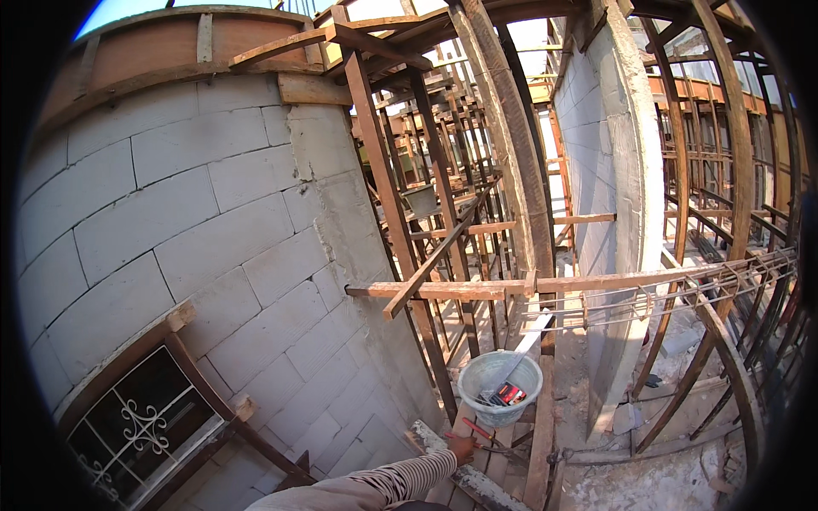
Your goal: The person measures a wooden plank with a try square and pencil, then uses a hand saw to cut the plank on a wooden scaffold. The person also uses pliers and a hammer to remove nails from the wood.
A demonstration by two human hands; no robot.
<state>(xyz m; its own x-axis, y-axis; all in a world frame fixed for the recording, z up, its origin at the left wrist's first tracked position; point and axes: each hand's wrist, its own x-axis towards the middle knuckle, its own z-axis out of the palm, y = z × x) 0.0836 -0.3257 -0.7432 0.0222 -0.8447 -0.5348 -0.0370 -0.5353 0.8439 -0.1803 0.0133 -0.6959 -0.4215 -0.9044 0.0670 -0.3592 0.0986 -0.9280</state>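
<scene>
- The left hand, in a striped sleeve, reaches right to a long red-handled metal tool; I cannot tell whether its fingers grip it.
- The right hand is out of view, its state unknown.
- The tool lies open on wooden planks, near side of a round grey bucket.
- Inside the bucket are a red-and-black object and a long pale bar, leaning out its far side.
- Left stands a grey block wall; brown wooden posts rise beyond.
</scene>
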